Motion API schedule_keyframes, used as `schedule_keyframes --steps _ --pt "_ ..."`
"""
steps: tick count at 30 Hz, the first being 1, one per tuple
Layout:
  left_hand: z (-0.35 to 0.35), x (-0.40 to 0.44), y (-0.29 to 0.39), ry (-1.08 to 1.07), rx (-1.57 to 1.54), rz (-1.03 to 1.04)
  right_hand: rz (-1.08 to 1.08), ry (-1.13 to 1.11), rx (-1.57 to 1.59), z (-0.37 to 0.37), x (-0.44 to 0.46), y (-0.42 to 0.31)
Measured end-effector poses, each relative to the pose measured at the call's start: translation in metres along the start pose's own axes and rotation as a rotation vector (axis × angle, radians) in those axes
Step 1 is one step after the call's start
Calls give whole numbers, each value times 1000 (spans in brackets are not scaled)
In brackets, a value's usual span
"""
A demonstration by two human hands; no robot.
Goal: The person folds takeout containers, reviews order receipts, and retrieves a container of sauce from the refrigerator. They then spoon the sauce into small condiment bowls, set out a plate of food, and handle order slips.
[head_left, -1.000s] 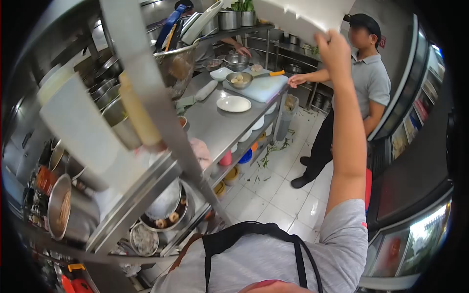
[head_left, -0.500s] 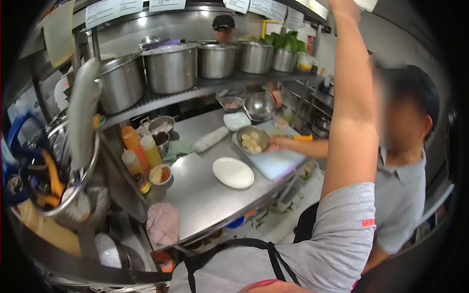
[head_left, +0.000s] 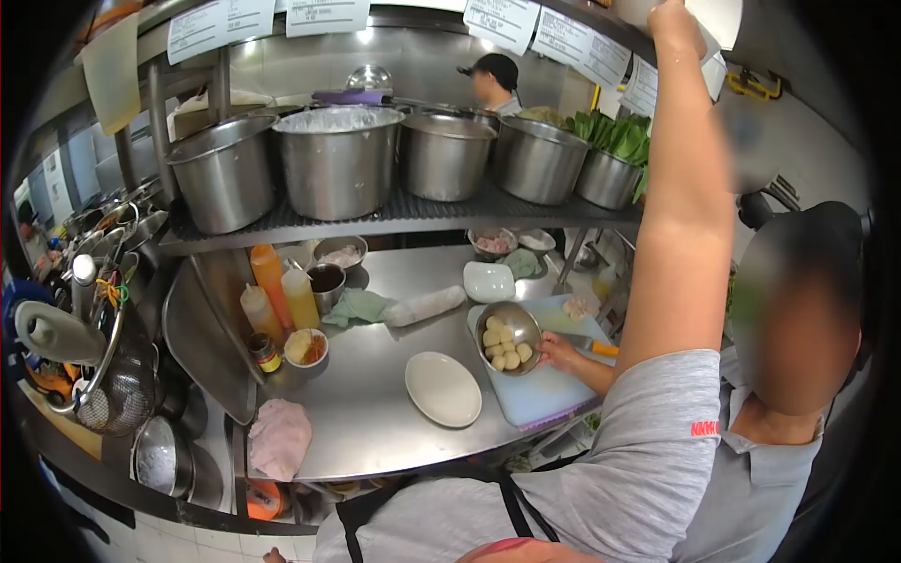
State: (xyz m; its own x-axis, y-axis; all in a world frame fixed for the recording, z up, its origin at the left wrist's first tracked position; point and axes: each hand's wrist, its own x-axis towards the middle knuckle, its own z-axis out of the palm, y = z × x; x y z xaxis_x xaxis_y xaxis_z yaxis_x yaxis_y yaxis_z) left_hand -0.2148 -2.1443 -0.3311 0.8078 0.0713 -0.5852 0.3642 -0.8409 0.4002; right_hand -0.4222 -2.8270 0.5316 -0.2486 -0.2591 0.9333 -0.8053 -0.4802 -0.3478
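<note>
The raised right hand [head_left: 678, 36] is at a white sheet [head_left: 722, 22] by the top edge; its fingertips are hard to make out, so I cannot tell whether it grips. Dropping that arm carelessly could bump the co-worker [head_left: 765, 479] close by and spill the bowl [head_left: 528, 328] held above the surface [head_left: 352, 403]. The left hand [head_left: 273, 556], barely showing at the bottom edge, is unreadable too

Open gap between pink cloth [head_left: 280, 441] and oval plate [head_left: 443, 389], pot shelf [head_left: 413, 227] beyond, steel bowl [head_left: 524, 324] and raised arm [head_left: 690, 216] blocking right
</note>
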Motion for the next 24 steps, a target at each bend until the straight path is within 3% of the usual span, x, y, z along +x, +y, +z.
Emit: schedule_keyframes --steps 5,9,10,13,16,17,20,24 --pt "14 -21 -20 13 -19 -73 -57 -58 96 -4 -11 -5" --pt "26 -43 -56 18 -44 -126 -46 -40 154 34 2 30" --pt "31 -49 -72 19 -48 -135 -37 47 226 40 -4 38" --pt "48 -71 -135 27 -76 -108 -330 385 469 43 -34 44" --pt "64 -76 -180 104 -183 -164 -547 450 810 -5 -158 -3" --pt "34 -124 -144 166 -259 -204 -600 389 932 -17 -208 -22" --pt "23 -156 -159 357 -404 -181 -820 45 1261 -51 -377 -73" --pt "23 -187 -216 316 -498 -278 -1305 -284 1504 -141 -600 -150"
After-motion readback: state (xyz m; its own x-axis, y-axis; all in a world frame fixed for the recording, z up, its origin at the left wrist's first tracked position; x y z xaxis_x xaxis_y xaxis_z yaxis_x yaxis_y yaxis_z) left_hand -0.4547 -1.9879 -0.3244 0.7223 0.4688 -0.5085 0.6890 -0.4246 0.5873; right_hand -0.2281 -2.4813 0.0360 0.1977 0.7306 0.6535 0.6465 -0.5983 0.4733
